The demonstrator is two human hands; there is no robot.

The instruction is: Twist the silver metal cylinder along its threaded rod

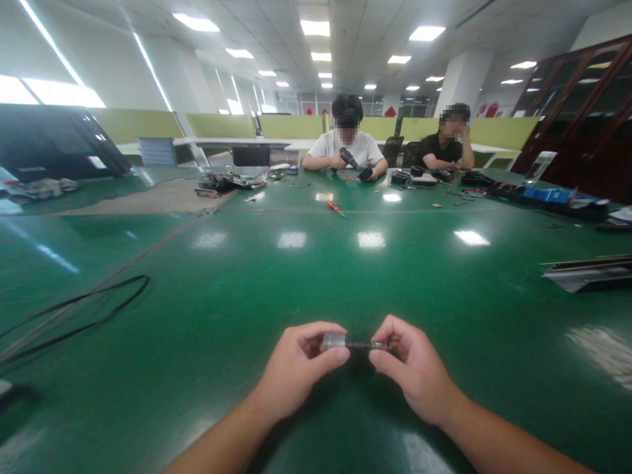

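Note:
Above the green table, a small motor-like part with a silver cylinder (335,341) and a thin dark shaft (359,345) lies level between my two hands. My left hand (299,365) pinches the cylinder between thumb and fingers. At the other end, the thumb and fingers of my right hand (417,368) close on the tip of the shaft, where a shiny metal piece (380,345) partly shows. My right fingertips hide some of that end. The fine detail of the shaft is too small to make out.
Far ahead on the green table (316,276) lies an orange screwdriver (334,208). A co-worker in white (322,148) holds a power drill (348,158); another person in black (434,151) sits beside. A black cable (123,306) loops at left. Metal strips (587,273) lie right.

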